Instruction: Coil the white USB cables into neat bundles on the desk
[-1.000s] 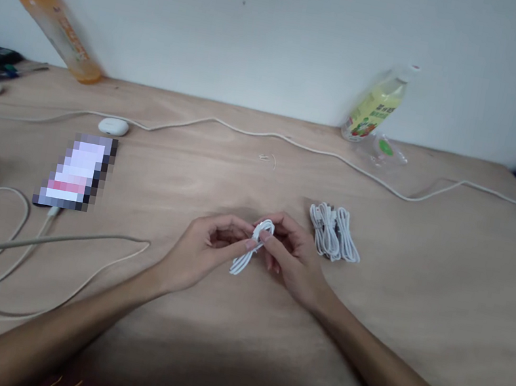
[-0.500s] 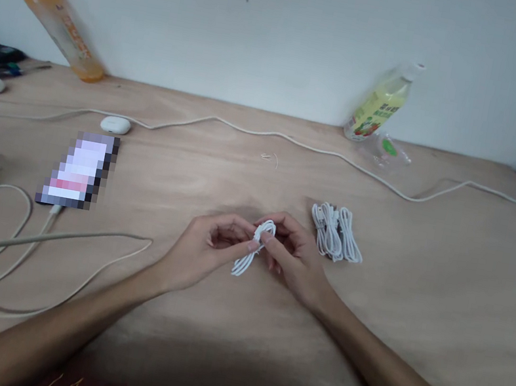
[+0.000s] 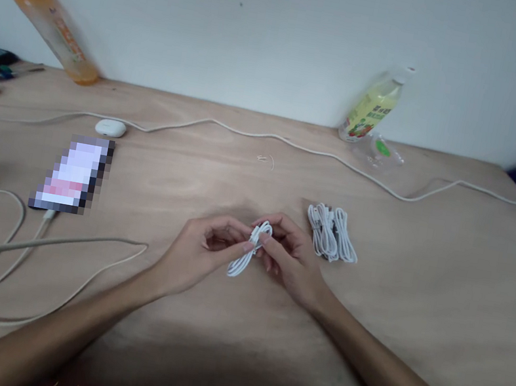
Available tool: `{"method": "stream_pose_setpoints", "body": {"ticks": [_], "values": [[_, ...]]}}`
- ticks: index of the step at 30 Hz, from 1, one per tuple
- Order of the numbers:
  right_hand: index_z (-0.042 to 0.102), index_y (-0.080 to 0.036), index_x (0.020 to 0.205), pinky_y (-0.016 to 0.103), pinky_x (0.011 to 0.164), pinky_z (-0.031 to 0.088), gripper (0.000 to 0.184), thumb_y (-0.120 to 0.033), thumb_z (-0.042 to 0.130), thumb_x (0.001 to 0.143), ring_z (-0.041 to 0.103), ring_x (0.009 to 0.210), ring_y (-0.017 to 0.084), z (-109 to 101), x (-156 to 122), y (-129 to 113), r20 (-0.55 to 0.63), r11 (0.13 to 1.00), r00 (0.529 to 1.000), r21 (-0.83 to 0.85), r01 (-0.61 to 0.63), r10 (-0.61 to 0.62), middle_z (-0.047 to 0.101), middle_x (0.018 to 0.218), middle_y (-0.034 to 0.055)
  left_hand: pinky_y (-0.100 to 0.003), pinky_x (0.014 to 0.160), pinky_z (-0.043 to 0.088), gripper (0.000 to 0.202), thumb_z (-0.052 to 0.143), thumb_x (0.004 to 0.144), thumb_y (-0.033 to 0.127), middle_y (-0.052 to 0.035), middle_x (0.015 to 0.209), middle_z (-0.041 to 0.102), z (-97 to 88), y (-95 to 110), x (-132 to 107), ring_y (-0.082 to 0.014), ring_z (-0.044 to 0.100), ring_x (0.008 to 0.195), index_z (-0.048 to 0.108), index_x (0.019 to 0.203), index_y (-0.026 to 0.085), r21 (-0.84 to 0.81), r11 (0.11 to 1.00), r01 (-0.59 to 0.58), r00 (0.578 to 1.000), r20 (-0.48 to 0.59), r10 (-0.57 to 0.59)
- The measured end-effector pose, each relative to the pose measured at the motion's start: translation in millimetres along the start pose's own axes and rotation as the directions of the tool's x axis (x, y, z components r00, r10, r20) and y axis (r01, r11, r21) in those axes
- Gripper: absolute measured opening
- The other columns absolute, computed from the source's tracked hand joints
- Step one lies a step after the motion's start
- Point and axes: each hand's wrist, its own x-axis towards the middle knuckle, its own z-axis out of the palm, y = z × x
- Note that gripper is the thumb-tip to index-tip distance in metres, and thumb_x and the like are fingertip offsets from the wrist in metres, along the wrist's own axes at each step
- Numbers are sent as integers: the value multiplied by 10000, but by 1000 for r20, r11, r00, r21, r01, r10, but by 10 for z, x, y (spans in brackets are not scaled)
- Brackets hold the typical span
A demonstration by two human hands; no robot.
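A small coiled white cable (image 3: pixel 239 264) is pinched between my two hands over the middle of the table. My left hand (image 3: pixel 200 253) grips its left side with thumb and fingertips. From the other side, my right hand (image 3: pixel 293 259) presses its thumb on the upper part of the coil. The fingers partly cover the cable's middle, so how it is bound there is hard to make out. Just right of my right hand lie several bundled white cables (image 3: pixel 332 234), side by side on the wood.
A phone (image 3: pixel 74 174) with a charging cable lies left, near a white earbud case (image 3: pixel 110 128). A long white cord (image 3: pixel 268 135) crosses the back. An orange drink bottle (image 3: pixel 56 34) and a yellow-green bottle (image 3: pixel 372 106) stand by the wall. Thin tie scraps (image 3: pixel 266 160) lie mid-table.
The whole view has shifted slightly, so things on the table appear a little further left. Both hands keep their hold on the coiled cable, with hardly any change in the fingers.
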Motion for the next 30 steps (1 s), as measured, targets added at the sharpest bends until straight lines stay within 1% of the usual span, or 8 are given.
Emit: {"method": "stream_pose_setpoints", "body": {"ticks": [8,13,15,17,20,22,26,30], "values": [[704,-227,1073,233,452,318,329,-542,746,988,447,514,92,-29,-9,35,-15,1000,1000,14,-9,9,613,738,-41,-349,924,644,197,799,962,344,-78,1047,877,-36,22,7,-235,826,1005,820,1082,189,-40,999,5,999,-36,-7],[702,-238,1099,239,455,334,320,-542,719,1001,442,514,91,-39,-1,31,-13,1000,1000,14,16,-16,614,777,-36,-353,817,658,305,850,927,407,-80,987,872,-48,25,28,-216,817,808,807,1124,178,-89,992,89,996,1,-89],[697,-244,1111,242,473,363,318,-539,727,994,453,535,94,-31,-5,11,-9,1000,1000,13,20,-19,623,807,-31,-351,803,652,316,853,924,407,-71,934,865,-51,21,35,-212,808,784,815,1134,174,-92,990,105,994,22,-104],[681,-257,1169,245,489,391,337,-525,754,978,472,560,99,-17,-14,-5,-15,1000,1000,6,14,-14,646,852,-24,-343,825,641,281,842,930,376,-59,897,858,-56,10,43,-210,804,811,832,1129,178,-94,991,99,994,45,-95],[626,-276,1264,244,493,401,421,-506,798,956,501,576,104,2,-26,-4,-37,1000,999,6,4,-4,683,896,-21,-340,904,620,213,828,929,320,-60,981,870,-62,-11,58,-216,811,929,851,1100,195,-117,990,76,996,62,-69],[621,-273,1227,238,490,396,405,-503,809,953,512,581,105,7,-29,5,-50,1000,999,-7,11,-12,693,885,-21,-347,947,605,184,821,930,302,-65,1050,873,-58,-18,65,-225,809,994,856,1080,201,-114,992,52,998,41,-48],[653,-250,1007,240,496,372,306,-513,805,964,482,577,102,10,-20,-3,-33,998,999,-52,37,-39,653,809,-30,-339,916,589,212,813,941,313,-64,1057,870,-35,-5,53,-211,793,948,849,1119,203,-113,994,6,1000,15,-4],[666,-235,871,256,497,332,366,-569,771,979,430,569,108,13,-19,-38,30,996,999,-76,45,-43,546,722,-42,-326,889,574,186,799,949,315,-55,1012,861,-36,24,36,-207,771,934,857,1089,207,-58,998,-29,1000,-7,29]]}}
